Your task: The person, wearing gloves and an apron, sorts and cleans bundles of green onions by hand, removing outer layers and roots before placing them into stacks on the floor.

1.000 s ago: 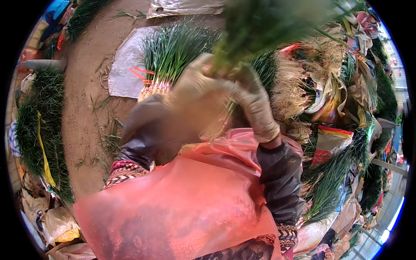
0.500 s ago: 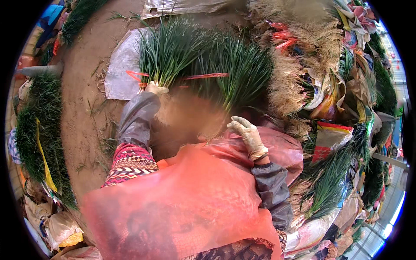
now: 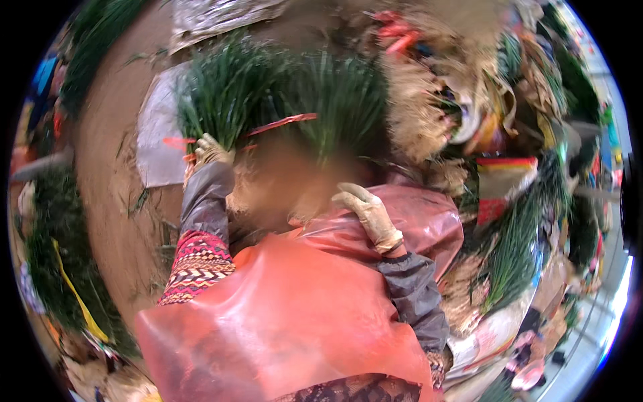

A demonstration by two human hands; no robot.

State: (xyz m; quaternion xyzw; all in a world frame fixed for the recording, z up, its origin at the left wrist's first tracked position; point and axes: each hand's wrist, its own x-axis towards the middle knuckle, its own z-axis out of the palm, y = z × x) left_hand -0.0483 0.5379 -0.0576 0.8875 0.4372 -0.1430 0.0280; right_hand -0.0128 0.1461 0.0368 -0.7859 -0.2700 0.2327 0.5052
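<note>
My left hand (image 3: 213, 153), in a pale glove, is closed at the base of a tied bundle of long green leafy stalks (image 3: 224, 94). Red tape (image 3: 177, 143) shows beside those fingers, slightly blurred. A second green bundle (image 3: 338, 107) stands to the right, and a red band (image 3: 281, 123) runs between the two. My right hand (image 3: 368, 216), also gloved, hovers over the red plastic apron (image 3: 288, 301) on my lap, fingers loosely bent and apart, with nothing visible in them. A brownish smear in the picture hides the lower ends of the bundles.
A pale sheet (image 3: 157, 127) lies on the brown ground under the left bundle. To the right is a heap of stalks with pale fibrous roots (image 3: 418, 110), and more green stalks (image 3: 509, 261) lie nearer me. Another green pile (image 3: 57, 228) with a yellow strip lies far left.
The whole view has shifted and blurred. My left hand has changed its hold at the bundle's base, its fingers now raised near the red tape. My right hand keeps much the same pose.
</note>
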